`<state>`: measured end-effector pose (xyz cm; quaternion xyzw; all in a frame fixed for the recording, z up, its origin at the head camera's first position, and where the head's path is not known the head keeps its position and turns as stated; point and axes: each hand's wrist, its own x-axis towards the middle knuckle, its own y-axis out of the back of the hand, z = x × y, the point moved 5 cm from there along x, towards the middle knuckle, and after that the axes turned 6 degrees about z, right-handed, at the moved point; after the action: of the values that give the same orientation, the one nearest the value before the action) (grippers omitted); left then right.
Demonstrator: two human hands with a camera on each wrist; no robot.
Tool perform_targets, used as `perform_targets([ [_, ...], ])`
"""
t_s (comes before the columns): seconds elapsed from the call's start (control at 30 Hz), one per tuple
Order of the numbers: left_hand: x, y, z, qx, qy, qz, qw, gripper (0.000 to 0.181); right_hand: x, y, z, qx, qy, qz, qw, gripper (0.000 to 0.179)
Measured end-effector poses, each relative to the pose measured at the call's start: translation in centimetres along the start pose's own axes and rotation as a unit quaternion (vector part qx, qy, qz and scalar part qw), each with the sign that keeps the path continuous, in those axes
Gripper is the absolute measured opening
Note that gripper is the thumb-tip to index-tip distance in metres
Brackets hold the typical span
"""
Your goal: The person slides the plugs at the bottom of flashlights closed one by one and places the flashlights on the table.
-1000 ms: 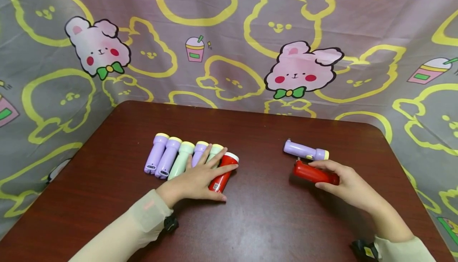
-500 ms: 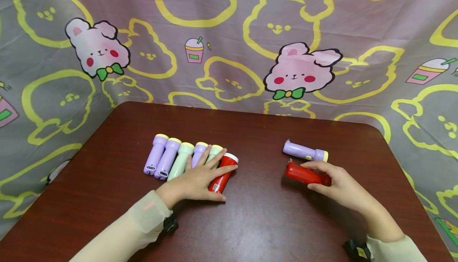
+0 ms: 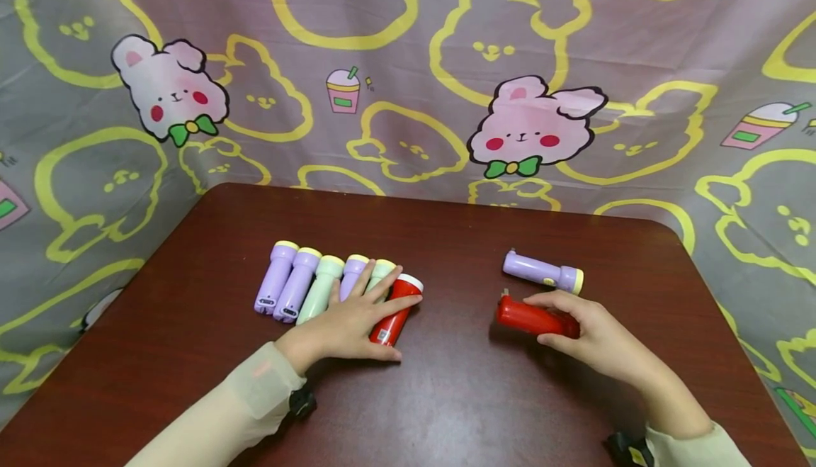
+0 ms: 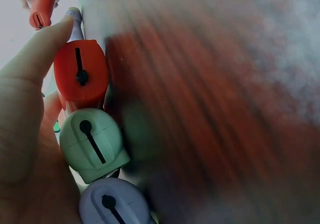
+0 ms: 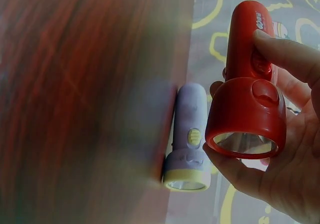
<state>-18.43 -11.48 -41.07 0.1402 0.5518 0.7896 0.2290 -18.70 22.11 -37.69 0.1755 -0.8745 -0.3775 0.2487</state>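
My left hand (image 3: pixel 347 322) lies spread, fingers straight, over the right part of a row of flashlights. Its fingers cross a red flashlight with a white rim (image 3: pixel 390 319), a green flashlight (image 3: pixel 383 268) and a purple flashlight (image 3: pixel 352 276). Seen from the left wrist, the tail of that red flashlight (image 4: pixel 82 63) sits beside green and purple ones. My right hand (image 3: pixel 596 332) grips another red flashlight (image 3: pixel 529 317) between thumb and fingers, its tail pointing left with small metal prongs out. The right wrist view shows its lens end (image 5: pixel 245 119); part of the body is hidden by the hand.
Behind the held flashlight, a single purple flashlight (image 3: pixel 535 267) lies on the brown table (image 3: pixel 459 382). Two purple flashlights (image 3: pixel 275 279) and a green one (image 3: pixel 321 286) form the row's left part. A patterned curtain (image 3: pixel 408 63) stands around the table's back and sides.
My right hand has moved left with the red flashlight, bringing it closer to the row. The left hand stays in the same place on the flashlights.
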Motion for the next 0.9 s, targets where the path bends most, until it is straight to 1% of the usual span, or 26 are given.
perform_targets([
  [0.3,0.0,-0.1,-0.1,-0.003,0.004,0.0,1.0,0.085,0.5,-0.7,-0.7,0.023,0.015,-0.008,0.9996,0.055],
  [0.5,0.0,-0.2,-0.1,0.0,0.002,0.005,1.0,0.085,0.8,-1.0,-1.2,0.022,0.026,-0.006,0.9994,0.054],
  [0.73,0.0,0.0,0.0,0.005,0.003,0.003,1.0,0.085,0.9,-1.4,-1.5,0.03,0.025,-0.018,0.9991,0.053],
  [0.9,0.0,-0.2,-0.1,0.007,0.004,0.005,1.0,0.085,1.2,-1.7,-2.0,0.04,0.033,-0.021,0.9984,0.053],
])
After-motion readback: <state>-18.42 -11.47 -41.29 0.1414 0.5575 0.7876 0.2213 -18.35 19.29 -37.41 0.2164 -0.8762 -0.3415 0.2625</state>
